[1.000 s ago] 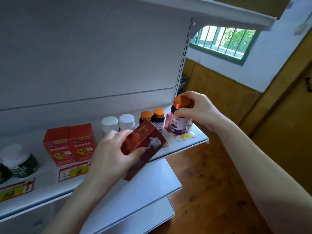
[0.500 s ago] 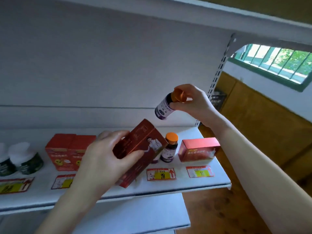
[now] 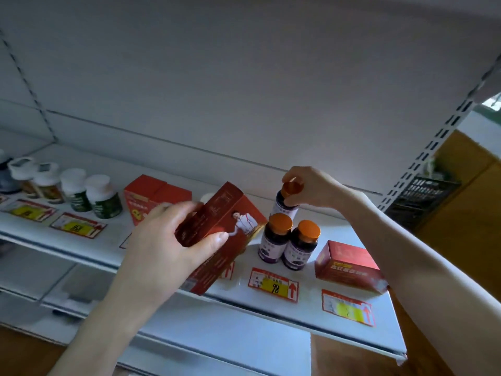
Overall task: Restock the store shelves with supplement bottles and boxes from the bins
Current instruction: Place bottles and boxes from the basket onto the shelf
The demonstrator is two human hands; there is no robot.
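My right hand (image 3: 311, 187) grips the orange cap of a dark purple-labelled bottle (image 3: 283, 206), upright at the back of the white shelf (image 3: 298, 318), just behind two matching orange-capped bottles (image 3: 290, 244). My left hand (image 3: 165, 248) holds a dark red box (image 3: 225, 232) with a printed figure, tilted in front of the shelf, left of those bottles. Whether the held bottle touches the shelf is hidden.
A red box (image 3: 348, 265) lies right of the bottles. Two red boxes (image 3: 154, 198) and several white-capped jars (image 3: 89, 196) stand further left. Price tags (image 3: 273, 284) line the shelf front. A lower shelf (image 3: 217, 346) sits below; a black crate (image 3: 421, 198) is at right.
My right hand brought the orange-capped bottle down from mid-air to behind the two bottles on the shelf. My left hand keeps the red box; the view shifted left and closer.
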